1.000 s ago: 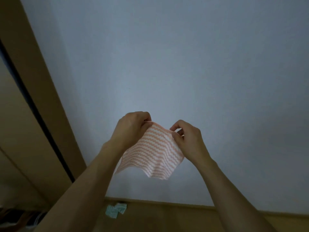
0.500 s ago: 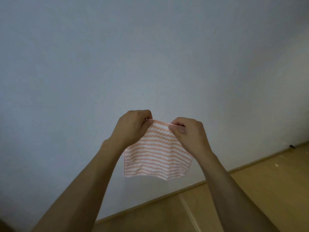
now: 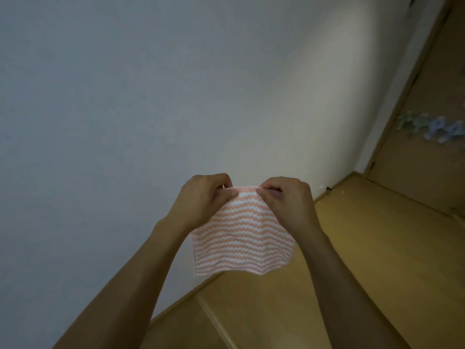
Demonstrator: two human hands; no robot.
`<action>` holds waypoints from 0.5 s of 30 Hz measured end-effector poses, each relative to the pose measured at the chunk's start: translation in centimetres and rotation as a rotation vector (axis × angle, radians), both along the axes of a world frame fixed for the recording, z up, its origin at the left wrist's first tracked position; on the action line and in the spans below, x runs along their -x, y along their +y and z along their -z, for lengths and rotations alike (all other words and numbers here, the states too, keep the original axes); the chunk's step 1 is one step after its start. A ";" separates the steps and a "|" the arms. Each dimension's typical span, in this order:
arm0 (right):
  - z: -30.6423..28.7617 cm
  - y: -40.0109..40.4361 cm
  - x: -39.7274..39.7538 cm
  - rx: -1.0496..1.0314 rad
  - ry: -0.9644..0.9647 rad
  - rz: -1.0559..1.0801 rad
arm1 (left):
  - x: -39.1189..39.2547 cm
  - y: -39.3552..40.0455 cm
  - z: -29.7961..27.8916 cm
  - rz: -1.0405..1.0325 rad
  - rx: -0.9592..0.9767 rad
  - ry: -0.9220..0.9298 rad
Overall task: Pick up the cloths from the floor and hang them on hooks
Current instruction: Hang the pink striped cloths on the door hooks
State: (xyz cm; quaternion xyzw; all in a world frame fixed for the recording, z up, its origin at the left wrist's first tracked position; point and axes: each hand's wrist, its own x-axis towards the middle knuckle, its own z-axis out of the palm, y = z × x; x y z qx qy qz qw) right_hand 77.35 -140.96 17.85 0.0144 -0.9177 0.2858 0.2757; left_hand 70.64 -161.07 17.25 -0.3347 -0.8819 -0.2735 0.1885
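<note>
Both hands are raised in front of the wall, pinching the top edge of a pink-and-white striped cloth (image 3: 241, 235). The left hand (image 3: 201, 200) grips the upper left corner with fingers curled over the hem; the right hand (image 3: 286, 200) pinches the upper right part, thumb and fingertips closed on the fabric. The two hands sit close together, so the top edge between them is short and taut, and the rest of the cloth hangs down in soft folds, its lower edge wavy and free of the floor.

Compared with half a second ago, the hands hold the cloth in much the same grip, but the view has swung to the right: more floor shows now, and a door has come into sight at the far right.

The wall (image 3: 151, 96) is plain and pale, dim on the left and brighter toward the right. A wooden floor (image 3: 377, 273) runs along its base, with a light skirting strip where they meet. The brown door (image 3: 427, 109) stands at the right, past the corner of the wall, with blurred pale blue cloths (image 3: 435, 127) hanging on it; how they are fastened cannot be made out. The floor between the hands and the door lies open.
</note>
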 end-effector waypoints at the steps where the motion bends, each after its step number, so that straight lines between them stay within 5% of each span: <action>1: 0.1 1.4 -0.1 -0.009 -0.001 0.025 | 0.4 1.6 0.1 0.025 -0.005 -0.005; 15: 1.2 16.3 5.2 -0.020 -0.017 0.430 | 12.5 21.4 1.0 0.364 0.014 0.089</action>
